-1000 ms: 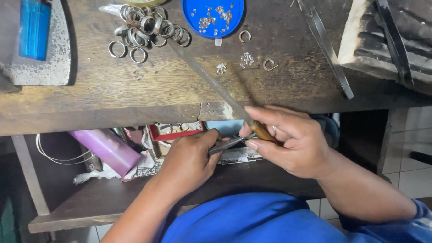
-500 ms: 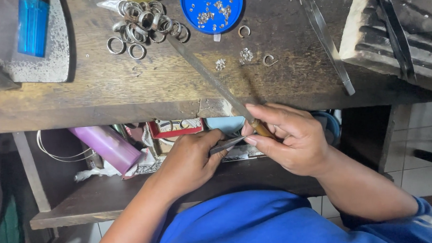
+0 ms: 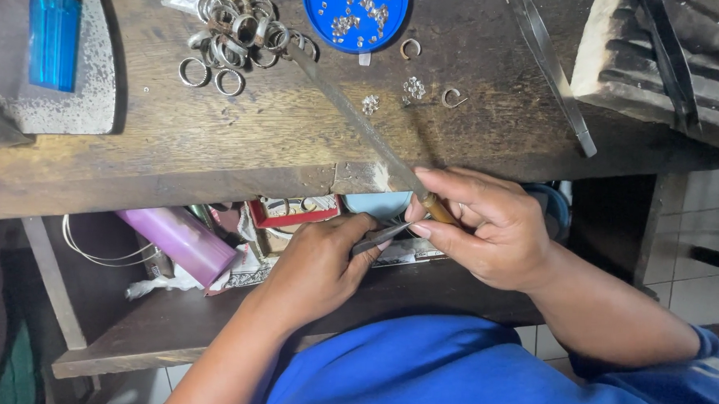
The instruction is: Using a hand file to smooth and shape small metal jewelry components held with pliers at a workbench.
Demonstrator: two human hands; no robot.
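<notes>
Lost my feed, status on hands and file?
Right hand grips file by handle. Left hand pinches tweezers. File tip beside rings.

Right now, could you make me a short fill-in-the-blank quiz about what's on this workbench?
1. The right hand holds a long metal ____ by its wooden handle.
2. The small stones lie in a round ____ lid.
3. The pile of rings lies on the ____ bench.
4. The left hand pinches thin ____.

Missing words: file; blue; wooden; tweezers

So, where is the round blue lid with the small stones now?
The round blue lid lies at the top edge of the head view, on the worn wooden bench, right of the pile of metal rings.
</notes>
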